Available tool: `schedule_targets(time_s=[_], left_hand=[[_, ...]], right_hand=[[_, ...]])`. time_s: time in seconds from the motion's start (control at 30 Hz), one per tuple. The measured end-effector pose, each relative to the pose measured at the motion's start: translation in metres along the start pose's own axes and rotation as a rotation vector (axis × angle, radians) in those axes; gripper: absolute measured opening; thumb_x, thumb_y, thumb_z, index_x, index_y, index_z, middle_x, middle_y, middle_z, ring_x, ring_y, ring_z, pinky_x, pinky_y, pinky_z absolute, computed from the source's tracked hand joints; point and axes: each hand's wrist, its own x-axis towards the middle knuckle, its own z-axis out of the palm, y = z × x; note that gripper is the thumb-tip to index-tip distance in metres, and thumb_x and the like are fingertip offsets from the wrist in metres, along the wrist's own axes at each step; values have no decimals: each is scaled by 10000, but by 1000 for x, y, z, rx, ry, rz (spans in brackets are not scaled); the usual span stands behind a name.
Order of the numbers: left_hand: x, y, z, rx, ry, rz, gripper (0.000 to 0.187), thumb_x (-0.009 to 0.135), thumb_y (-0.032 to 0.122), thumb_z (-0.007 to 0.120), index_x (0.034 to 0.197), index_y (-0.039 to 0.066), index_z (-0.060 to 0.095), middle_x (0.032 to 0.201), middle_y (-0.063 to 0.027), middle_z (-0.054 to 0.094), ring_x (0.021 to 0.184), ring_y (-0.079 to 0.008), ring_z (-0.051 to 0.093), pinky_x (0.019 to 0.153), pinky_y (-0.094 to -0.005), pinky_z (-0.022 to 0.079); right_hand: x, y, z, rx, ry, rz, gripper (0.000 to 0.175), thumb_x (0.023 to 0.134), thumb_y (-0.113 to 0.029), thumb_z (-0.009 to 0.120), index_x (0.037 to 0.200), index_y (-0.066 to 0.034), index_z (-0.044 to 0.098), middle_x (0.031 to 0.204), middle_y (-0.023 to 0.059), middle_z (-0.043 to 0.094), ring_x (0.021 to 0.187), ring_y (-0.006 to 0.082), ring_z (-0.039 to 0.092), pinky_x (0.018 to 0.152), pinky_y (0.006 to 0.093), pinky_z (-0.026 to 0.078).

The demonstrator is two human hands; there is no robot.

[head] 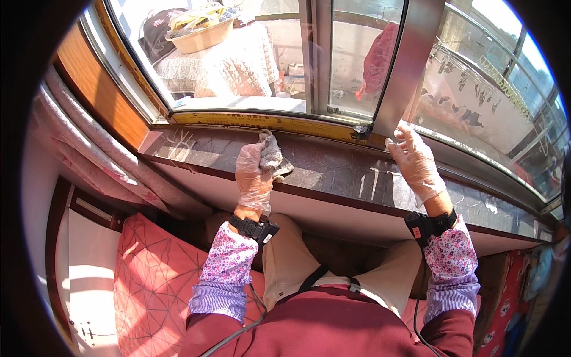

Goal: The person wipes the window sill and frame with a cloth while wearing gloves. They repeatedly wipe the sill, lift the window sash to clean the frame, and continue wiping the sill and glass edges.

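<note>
Both hands wear clear plastic gloves. My left hand (254,172) grips a grey, crumpled cloth (271,154) above the dark stone windowsill (312,167). Part of the cloth hangs over the sill's front edge. My right hand (415,160) is raised at the lower end of the metal window frame (408,76), its fingers bent and apart, with no object seen in it. Between the hands, a yellow strip with printing (308,129) runs along the bottom of the window. A small dark lump (362,129) sits at the frame's lower corner.
A pink curtain (102,151) hangs at the left. Below it lies a coral patterned bedspread (156,276). Beyond the glass are a beige basin (203,35) on a quilted cover (236,62), a red cloth (379,58) and hangers with clips (468,80). Cables run from both wrist devices.
</note>
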Motion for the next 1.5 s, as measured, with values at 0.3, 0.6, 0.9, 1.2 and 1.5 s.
schedule_targets(time_s=[0.3,0.6,0.9,1.2,1.5], left_hand=[[50,-42,-59,197,224,-342,74,868,13,662,938,33,674,889,-92,675,754,-213,618,719,-328,485],[15,61,51,343,-156,86,112,742,74,667,851,70,692,807,-134,635,803,-363,577,766,-422,469],[-7,138,104,297,-465,292,133,756,7,584,862,50,653,829,-142,629,854,-364,569,777,-415,480],[17,166,105,-1410,-189,-1023,191,962,57,602,1153,53,603,1087,-83,659,976,-209,664,844,-382,577],[-15,170,49,-1385,-252,-1081,235,965,111,608,1192,54,586,1116,-93,667,989,-236,672,821,-403,592]], right_hand=[[-98,47,-54,7,247,49,168,898,-27,669,1065,-14,662,968,116,680,856,204,658,776,292,523],[-98,47,-50,-131,287,-73,179,809,-2,715,970,-58,663,913,112,660,857,299,631,757,364,513],[-100,51,-46,-164,311,-93,160,811,-47,730,954,-62,660,919,123,657,848,316,638,748,376,519],[-104,51,-51,-160,275,-132,157,808,-34,729,945,-60,657,914,121,655,833,315,637,726,364,515],[-100,9,-45,142,278,-23,312,821,-50,717,1123,-51,640,1038,135,655,864,291,643,776,361,522]])
